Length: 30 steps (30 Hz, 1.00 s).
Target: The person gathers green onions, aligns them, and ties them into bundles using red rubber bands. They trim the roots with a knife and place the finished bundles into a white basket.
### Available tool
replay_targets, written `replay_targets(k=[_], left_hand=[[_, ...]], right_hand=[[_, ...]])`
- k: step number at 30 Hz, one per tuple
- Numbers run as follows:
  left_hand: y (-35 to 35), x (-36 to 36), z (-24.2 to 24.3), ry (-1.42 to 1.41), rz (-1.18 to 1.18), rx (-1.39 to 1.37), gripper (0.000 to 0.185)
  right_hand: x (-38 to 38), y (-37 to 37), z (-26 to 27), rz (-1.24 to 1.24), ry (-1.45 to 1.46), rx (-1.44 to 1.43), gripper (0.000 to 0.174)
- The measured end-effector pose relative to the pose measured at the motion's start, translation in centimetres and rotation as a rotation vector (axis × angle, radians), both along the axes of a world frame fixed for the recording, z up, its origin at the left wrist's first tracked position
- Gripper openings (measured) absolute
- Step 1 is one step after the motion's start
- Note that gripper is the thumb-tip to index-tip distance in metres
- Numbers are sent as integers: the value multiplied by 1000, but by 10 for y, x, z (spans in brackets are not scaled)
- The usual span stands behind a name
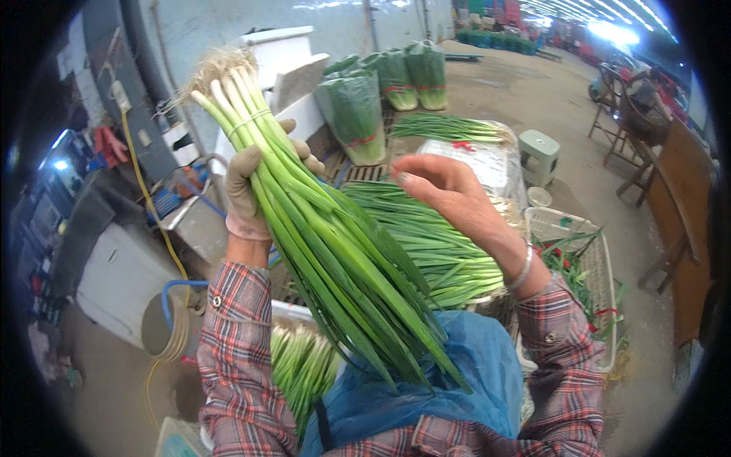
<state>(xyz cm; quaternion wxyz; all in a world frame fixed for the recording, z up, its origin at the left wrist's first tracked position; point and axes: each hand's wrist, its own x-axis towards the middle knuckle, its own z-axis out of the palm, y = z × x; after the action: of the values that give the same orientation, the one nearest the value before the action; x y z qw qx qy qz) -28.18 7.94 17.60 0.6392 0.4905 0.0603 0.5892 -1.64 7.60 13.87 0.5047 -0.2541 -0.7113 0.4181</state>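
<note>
A bunch of green onions (pixel 320 217), bound near its rooted white ends by a thin band, slants across the middle with its leaf tips over the blue apron (pixel 485 360). Around its upper stalks closes my left hand (pixel 245 177), in a worn work glove. Bare and raised right of the bunch, my right hand (pixel 457 194) has thumb and forefinger curved near each other, and I see nothing between them. Beneath it lies a pile of green onions (pixel 434 257). More green onions (pixel 302 354) fill a white container at the lower left.
Plastic-wrapped bundles of greens (pixel 354 114) stand by the wall near white foam boxes (pixel 280 57). A tied bunch (pixel 445 127) rests on a wrapped white crate (pixel 480 165). At right are a green stool (pixel 538 151), a basket of leaf scraps (pixel 605 285), and a wooden tabletop on edge (pixel 679 228).
</note>
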Motion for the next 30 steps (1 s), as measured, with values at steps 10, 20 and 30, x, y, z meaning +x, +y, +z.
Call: replay_targets(k=[10,20,30], left_hand=[[-69,-61,16,-74,41,287,69],[-96,-58,13,-106,65,216,70],[-101,-59,19,80,58,223,66]], right_hand=[[-59,-68,-7,309,-214,-86,36],[-84,-85,9,270,-283,41,23],[0,-43,26,-746,-397,1044,17]])
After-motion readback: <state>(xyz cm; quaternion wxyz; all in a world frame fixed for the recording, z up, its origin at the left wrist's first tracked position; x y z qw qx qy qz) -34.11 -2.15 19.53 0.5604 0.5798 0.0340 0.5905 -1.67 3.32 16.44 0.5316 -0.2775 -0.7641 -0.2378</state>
